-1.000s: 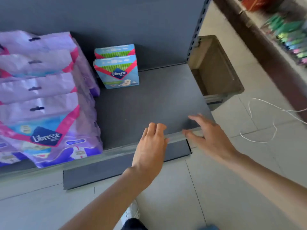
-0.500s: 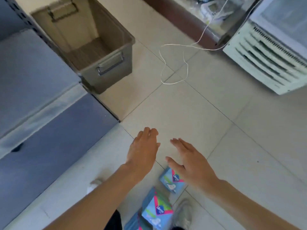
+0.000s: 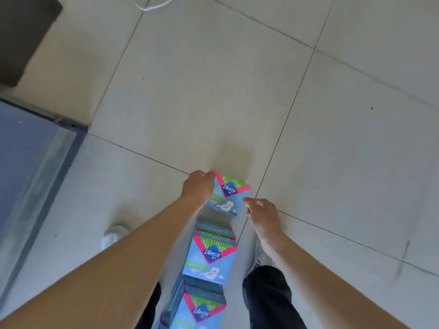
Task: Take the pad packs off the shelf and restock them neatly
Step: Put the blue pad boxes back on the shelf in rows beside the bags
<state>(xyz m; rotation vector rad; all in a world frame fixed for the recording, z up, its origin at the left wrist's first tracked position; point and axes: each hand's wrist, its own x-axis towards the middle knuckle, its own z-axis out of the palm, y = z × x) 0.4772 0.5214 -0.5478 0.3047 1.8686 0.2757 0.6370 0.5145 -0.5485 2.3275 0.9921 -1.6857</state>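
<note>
On the floor [image 3: 213,91], left grip [image 3: 198,187] holds front pad pack [image 3: 229,195]; right grip [image 3: 261,214] unclear; row [image 3: 210,255] awaits restocking.

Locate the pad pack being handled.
Head view, low centre: the pad pack is between the left hand, which grips its corner, and the right hand, just beyond the row of packs on the tiled floor.

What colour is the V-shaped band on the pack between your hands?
Pink, on a light blue pack with green stripes above the band; the head view shows it.
</note>
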